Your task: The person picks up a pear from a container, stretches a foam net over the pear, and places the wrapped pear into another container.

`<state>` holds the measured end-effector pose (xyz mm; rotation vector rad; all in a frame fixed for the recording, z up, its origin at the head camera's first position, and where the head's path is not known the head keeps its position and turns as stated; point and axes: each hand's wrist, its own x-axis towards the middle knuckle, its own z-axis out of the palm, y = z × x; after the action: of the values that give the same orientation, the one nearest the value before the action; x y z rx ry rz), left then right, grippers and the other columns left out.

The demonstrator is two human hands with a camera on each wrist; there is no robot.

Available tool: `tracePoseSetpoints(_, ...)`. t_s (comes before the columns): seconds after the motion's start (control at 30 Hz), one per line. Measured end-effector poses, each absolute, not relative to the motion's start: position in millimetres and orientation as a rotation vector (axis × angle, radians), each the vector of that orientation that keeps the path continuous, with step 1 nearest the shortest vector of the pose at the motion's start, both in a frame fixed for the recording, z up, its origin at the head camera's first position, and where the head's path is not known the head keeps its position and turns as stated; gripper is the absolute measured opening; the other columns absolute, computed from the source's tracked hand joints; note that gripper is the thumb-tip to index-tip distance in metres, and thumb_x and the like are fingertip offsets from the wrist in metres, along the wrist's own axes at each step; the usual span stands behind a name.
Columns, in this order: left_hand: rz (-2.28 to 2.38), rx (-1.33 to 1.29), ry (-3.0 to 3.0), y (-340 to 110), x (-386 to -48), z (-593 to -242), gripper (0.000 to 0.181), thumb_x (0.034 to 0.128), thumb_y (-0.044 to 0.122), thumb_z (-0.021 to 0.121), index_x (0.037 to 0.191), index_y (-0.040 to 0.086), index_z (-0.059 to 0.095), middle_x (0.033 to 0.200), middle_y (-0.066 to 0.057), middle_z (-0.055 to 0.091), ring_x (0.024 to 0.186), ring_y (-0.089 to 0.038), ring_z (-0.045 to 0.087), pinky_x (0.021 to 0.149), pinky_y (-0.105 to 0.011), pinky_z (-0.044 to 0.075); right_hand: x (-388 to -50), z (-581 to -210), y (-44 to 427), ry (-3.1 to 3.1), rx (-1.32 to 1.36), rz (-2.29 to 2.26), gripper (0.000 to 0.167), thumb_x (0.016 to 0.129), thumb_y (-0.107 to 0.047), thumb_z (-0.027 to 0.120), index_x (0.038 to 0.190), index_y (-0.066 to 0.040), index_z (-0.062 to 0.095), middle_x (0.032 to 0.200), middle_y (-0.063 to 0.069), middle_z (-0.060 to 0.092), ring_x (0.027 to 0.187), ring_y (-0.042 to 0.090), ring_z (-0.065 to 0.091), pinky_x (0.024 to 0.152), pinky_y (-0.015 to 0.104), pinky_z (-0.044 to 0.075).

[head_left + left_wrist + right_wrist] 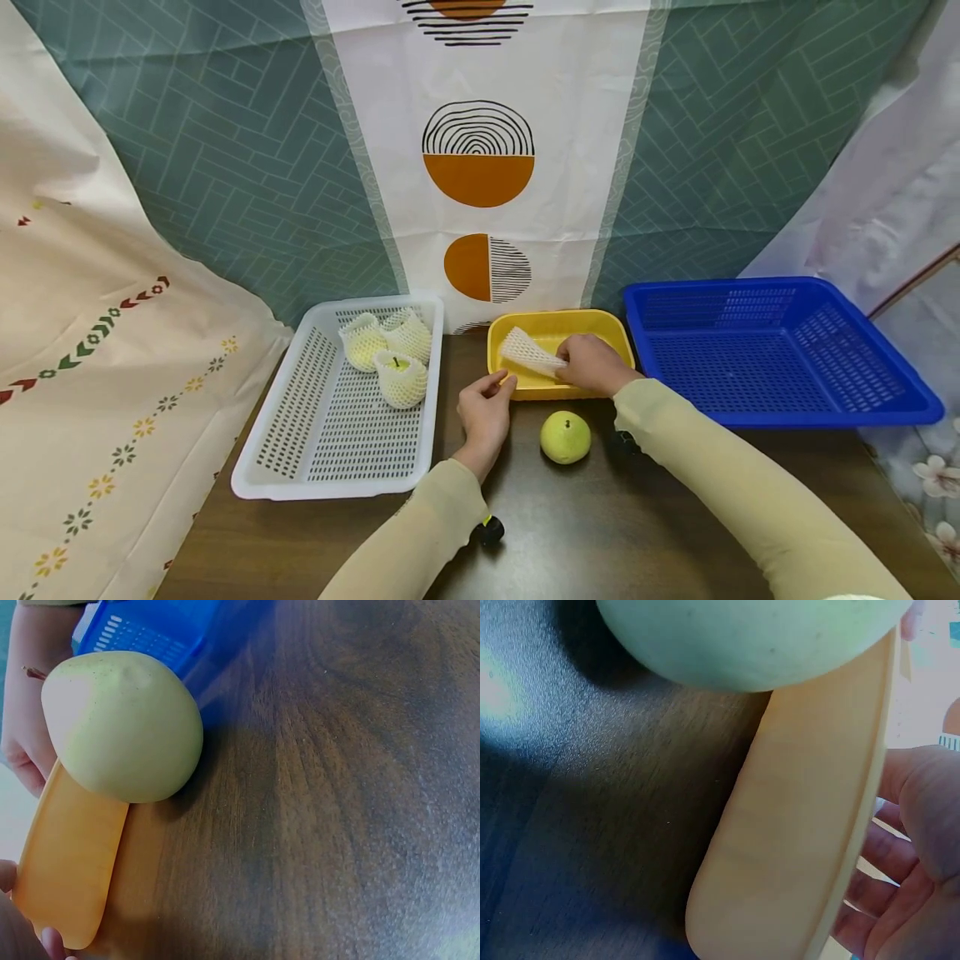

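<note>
A white foam net sleeve (531, 353) lies slanted over the yellow plastic basket (557, 392). My right hand (594, 365) pinches its right end between thumb and fingers. My left hand (486, 417) is at the basket's front left corner, fingers loosely bent, with nothing seen in them; whether they touch the rim I cannot tell. On the table in front of the basket, between my arms, sits a bare yellow-green pear (566, 437), stem up. It also fills the upper left of the left wrist view, as a pear (124, 727) partly in front of the basket's orange-looking side (71, 855).
To the left stands a white perforated basket (333, 487) with several net-wrapped pears (402, 382) at its back right. A blue perforated basket (757, 367) stands on the right. Patterned cloth (480, 83) hangs behind. The dark wooden table (600, 533) extends towards me.
</note>
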<state>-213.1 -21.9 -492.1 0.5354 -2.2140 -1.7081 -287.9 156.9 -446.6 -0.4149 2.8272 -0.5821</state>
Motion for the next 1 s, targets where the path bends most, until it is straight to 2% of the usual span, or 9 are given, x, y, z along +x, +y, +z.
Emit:
tracePoseSetpoints(0.27, -1.713, 0.537, -2.214, -21, -213, -491, 0.022, 0.0748, 0.029, 0.078, 0.092, 0.017, 0.077, 0.078, 0.004, 0.064, 0.076, -0.011, 0.055, 0.067, -0.025, 0.044, -279, -434, 159, 2.859, -0.436, -0.629, 0.011, 0.081, -0.029, 0.07, 0.081, -0.018, 0.069, 0.068, -0.002, 0.06, 0.061, 0.016, 0.05, 0.058, 0.028, 0.04)
tracePoseSetpoints(0.5, -1.706, 0.531, -2.218, -22, -213, -491, 0.021, 0.0746, 0.03, 0.078, 0.091, 0.017, 0.077, 0.078, 0.003, 0.064, 0.076, -0.012, 0.055, 0.068, -0.027, 0.046, -269, -415, 168, 2.857, -0.453, -0.731, 0.017, 0.082, -0.031, 0.07, 0.087, -0.015, 0.07, 0.079, -0.002, 0.065, 0.064, 0.015, 0.051, 0.06, 0.027, 0.043)
tracePoseSetpoints(0.77, -1.704, 0.551, -2.225, -22, -213, -486, 0.022, 0.0733, 0.029, 0.079, 0.091, 0.017, 0.077, 0.078, 0.002, 0.063, 0.076, -0.012, 0.055, 0.068, -0.027, 0.047, -247, -392, 177, 2.852, -0.477, -0.961, 0.014, 0.084, -0.032, 0.069, 0.082, -0.018, 0.069, 0.076, -0.002, 0.066, 0.062, 0.016, 0.05, 0.055, 0.028, 0.043)
tracePoseSetpoints(1.0, -1.771, 0.54, -2.16, -20, -208, -469, 0.028, 0.0723, 0.03, 0.08, 0.095, 0.014, 0.075, 0.077, 0.002, 0.058, 0.075, -0.013, 0.052, 0.063, -0.023, 0.045, -228, -381, 178, 2.883, -0.422, -1.13, 0.018, 0.083, -0.039, 0.068, 0.09, -0.022, 0.07, 0.089, -0.004, 0.069, 0.082, 0.016, 0.061, 0.065, 0.027, 0.05)
